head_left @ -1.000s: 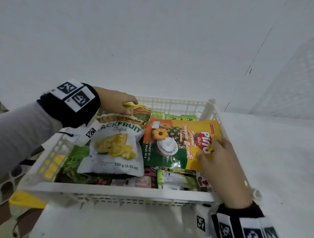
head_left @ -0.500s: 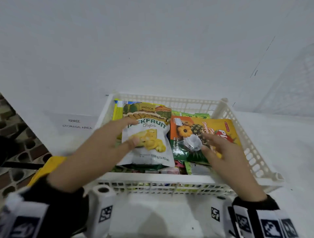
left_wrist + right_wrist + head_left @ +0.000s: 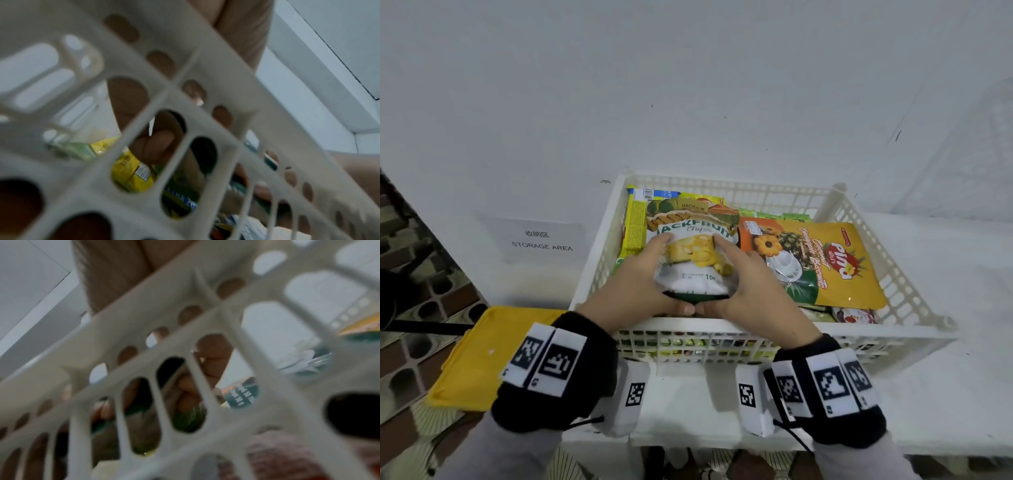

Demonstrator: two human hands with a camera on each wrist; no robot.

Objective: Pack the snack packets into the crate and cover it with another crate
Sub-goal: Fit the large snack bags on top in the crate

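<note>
A white slotted crate (image 3: 756, 329) stands on a white table and holds several snack packets. On top lies a white jackfruit chips packet (image 3: 695, 260). My left hand (image 3: 633, 291) grips its left side and my right hand (image 3: 753, 291) grips its right side, with the thumbs meeting at its near edge. Beside it to the right lies an orange and yellow pineapple biscuit packet (image 3: 822, 263). A yellow-green packet (image 3: 640, 219) sits at the back left. Both wrist views look through the crate wall (image 3: 185, 113) (image 3: 144, 337), and curled fingers (image 3: 158, 146) (image 3: 211, 361) show behind its holes.
A second white crate (image 3: 969, 154) stands at the far right against the wall. A yellow tray (image 3: 482, 353) lies left of the table, below a paper sign reading STORAGE AREA (image 3: 541, 240). A patterned brick floor shows at the far left. The table (image 3: 945, 377) extends to the right.
My left hand came from the crate's back left corner and my right hand left the biscuit packet. Both now hold the jackfruit chips packet, which sits nearer the front wall.
</note>
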